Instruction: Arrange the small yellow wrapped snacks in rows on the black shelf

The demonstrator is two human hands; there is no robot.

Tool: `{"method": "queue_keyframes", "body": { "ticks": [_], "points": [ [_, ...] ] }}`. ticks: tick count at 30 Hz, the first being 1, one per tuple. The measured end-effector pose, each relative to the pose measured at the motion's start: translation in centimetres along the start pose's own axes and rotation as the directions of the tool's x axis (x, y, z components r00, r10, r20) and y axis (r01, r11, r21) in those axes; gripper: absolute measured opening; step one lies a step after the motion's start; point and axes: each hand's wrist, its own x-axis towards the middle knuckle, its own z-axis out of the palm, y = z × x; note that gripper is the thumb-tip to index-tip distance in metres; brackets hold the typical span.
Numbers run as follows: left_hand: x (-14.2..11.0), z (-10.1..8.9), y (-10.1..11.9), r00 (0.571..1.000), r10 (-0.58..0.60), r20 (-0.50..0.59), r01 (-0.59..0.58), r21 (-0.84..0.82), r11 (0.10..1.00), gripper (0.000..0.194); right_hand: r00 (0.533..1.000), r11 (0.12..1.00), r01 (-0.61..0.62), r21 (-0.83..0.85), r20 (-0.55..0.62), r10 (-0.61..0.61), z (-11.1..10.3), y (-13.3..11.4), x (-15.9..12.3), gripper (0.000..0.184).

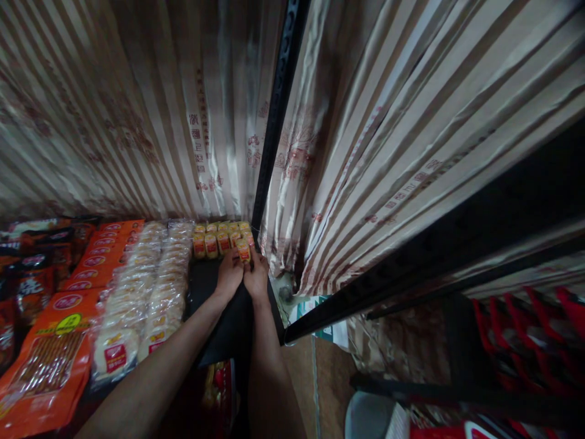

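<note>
Both of my hands meet at the right end of a dark shelf (201,286). Between them is a small yellow snack packet (243,249) with a red label. My left hand (230,273) has its fingers closed against the packet's left side. From the right, my right hand (256,275) grips the same packet. Just behind and to the left, several matching yellow packets (211,244) stand in rows against the curtain. Fine finger detail is dim and slightly blurred.
Left of the packets lie rows of clear-wrapped round crackers (158,305), then orange snack bags (59,353) and dark bags (36,280). A black upright post (274,122) stands at the corner before a striped curtain (219,110). Red packages (525,329) sit on a rack at right.
</note>
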Motion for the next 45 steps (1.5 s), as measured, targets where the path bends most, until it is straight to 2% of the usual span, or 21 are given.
{"method": "queue_keyframes", "body": {
  "ticks": [8,24,30,38,45],
  "points": [
    [0.4,0.4,-0.6,1.000,0.016,0.001,-0.016,0.029,0.999,0.041,0.999,0.999,-0.035,-0.037,-0.004,0.035,-0.1,-0.2,0.0,0.054],
    [1.0,1.4,-0.8,1.000,-0.014,0.018,0.014,0.008,1.000,0.046,0.996,0.992,-0.069,0.103,-0.048,0.074,0.3,0.2,0.1,0.052],
    [1.4,1.5,-1.3,1.000,-0.001,0.023,0.000,0.049,0.999,0.046,0.997,0.990,-0.069,0.126,-0.023,0.073,0.4,0.5,0.2,0.052],
    [1.3,1.5,-1.2,0.997,0.047,0.068,-0.050,0.045,0.998,0.044,0.997,0.991,-0.075,0.111,-0.020,0.078,0.6,0.7,0.3,0.051],
    [0.8,1.3,-0.7,0.997,0.025,0.076,-0.032,0.085,0.996,0.043,0.995,0.989,-0.095,0.115,-0.027,0.099,0.7,0.8,0.3,0.050]
  ]
}}
